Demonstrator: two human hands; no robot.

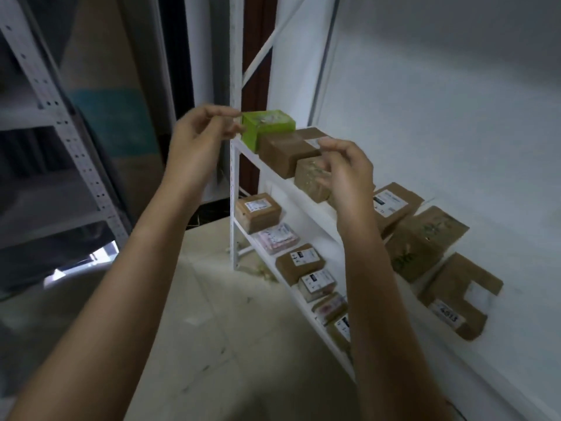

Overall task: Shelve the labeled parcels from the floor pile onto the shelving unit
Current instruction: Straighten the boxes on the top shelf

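Plainly, one label (449,312) reads 2013. Left hand (203,141) touches green box (268,126) on white shelf (306,197), grip unclear; right hand (346,171) relaxed.

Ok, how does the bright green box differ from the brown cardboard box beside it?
The bright green box sits at the shelf's end, pinched by the left hand; the brown cardboard box lies next inward. The green box looks smaller; the brown one carries a white label. Both rest on the upper shelf.
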